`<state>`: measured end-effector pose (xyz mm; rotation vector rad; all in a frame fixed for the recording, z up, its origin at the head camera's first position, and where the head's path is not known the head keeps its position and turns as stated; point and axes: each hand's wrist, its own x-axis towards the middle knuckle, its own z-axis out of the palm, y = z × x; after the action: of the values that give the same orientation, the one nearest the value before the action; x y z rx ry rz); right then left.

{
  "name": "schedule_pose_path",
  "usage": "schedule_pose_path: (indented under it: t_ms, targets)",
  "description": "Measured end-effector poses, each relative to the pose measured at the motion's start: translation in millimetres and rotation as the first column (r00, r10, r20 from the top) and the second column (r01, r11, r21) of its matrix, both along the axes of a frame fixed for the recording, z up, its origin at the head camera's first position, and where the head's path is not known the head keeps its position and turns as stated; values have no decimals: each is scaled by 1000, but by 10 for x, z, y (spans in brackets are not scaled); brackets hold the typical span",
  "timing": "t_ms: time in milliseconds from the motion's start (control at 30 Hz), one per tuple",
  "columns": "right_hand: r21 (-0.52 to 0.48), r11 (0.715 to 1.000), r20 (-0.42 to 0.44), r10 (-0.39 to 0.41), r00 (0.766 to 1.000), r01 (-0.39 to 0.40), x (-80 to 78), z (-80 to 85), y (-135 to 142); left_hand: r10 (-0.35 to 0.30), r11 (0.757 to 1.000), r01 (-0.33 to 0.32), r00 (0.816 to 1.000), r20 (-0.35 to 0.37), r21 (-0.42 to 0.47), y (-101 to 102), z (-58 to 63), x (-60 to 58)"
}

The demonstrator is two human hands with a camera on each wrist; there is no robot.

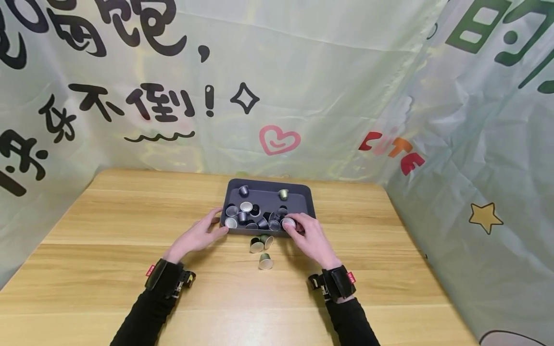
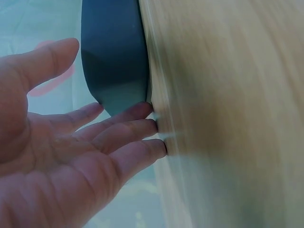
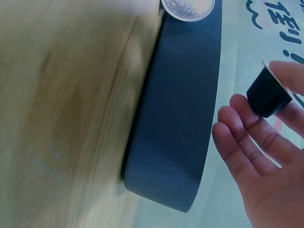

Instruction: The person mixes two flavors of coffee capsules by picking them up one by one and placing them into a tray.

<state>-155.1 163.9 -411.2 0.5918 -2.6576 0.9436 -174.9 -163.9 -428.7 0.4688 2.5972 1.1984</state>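
Note:
A dark grey tray (image 1: 267,186) holds several coffee capsules, most of them gathered along its near side. My right hand (image 1: 313,240) pinches a dark coffee capsule (image 3: 267,95) between thumb and fingers over the tray's near right corner. In the head view the pale lid of this held capsule (image 1: 288,222) faces up toward me. My left hand (image 1: 195,236) is at the tray's near left corner, fingers extended along its side, the thumb apart from them. In the left wrist view, the fingertips (image 2: 145,110) of this hand reach the tray's wall, and nothing lies in the palm.
On the wooden table (image 1: 207,307), a green capsule (image 1: 265,262) lies in front of the tray. Closer to the tray wall are a dark capsule (image 1: 256,246) and another green capsule (image 1: 267,240). A printed cloth (image 1: 329,96) hangs behind the table and along its right side.

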Motion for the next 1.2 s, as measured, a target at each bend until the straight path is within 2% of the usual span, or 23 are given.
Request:
schedule_pose_path:
  t_ms: [433, 667, 967, 1200]
  targets:
    - [51, 998, 18, -41, 999, 40, -10, -4, 5, -36, 999, 37, 999, -29, 38, 6, 50, 17]
    - [72, 997, 65, -46, 997, 42, 27, -3, 19, -63, 998, 64, 997, -33, 22, 11, 32, 68]
    - [41, 999, 89, -40, 995, 36, 31, 2, 19, -66, 998, 66, 998, -22, 20, 1, -17, 69]
    - [12, 997, 101, -83, 991, 82, 17, -20, 22, -69, 997, 69, 997, -17, 19, 0, -17, 63]
